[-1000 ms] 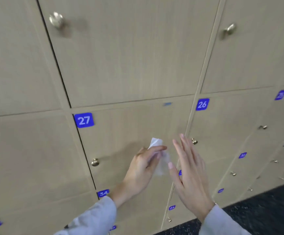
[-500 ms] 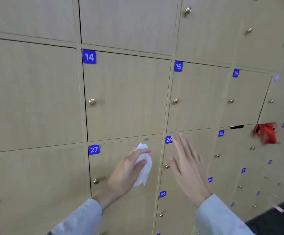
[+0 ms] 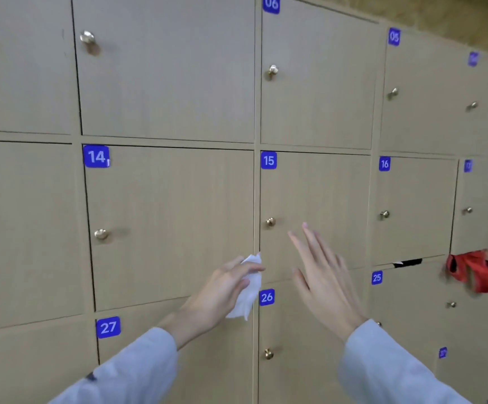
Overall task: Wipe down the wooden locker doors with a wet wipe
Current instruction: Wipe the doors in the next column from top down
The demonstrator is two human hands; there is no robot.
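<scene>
A wall of light wooden locker doors with blue number tags fills the view. My left hand [image 3: 222, 290] pinches a crumpled white wet wipe [image 3: 247, 293] at the lower right corner of door 14 [image 3: 172, 223], near the seam with door 15 [image 3: 315, 205]. My right hand [image 3: 321, 275] is raised with straight, spread fingers in front of the lower part of door 15, holding nothing. Whether its fingers touch the door I cannot tell. Doors 27 [image 3: 149, 339] and 26 [image 3: 295, 345] lie below my hands.
Brass knobs stick out from each door, such as the knob on door 15 [image 3: 270, 221] and on door 14 [image 3: 100, 234]. A red cloth [image 3: 473, 271] hangs from a locker at the right. A dark gap [image 3: 407, 262] shows above door 25.
The view has tilted upward from rows 27 and 26 to rows 14 and 15. Both hands rose with it; the wipe went from door 27 up to door 14's lower corner.
</scene>
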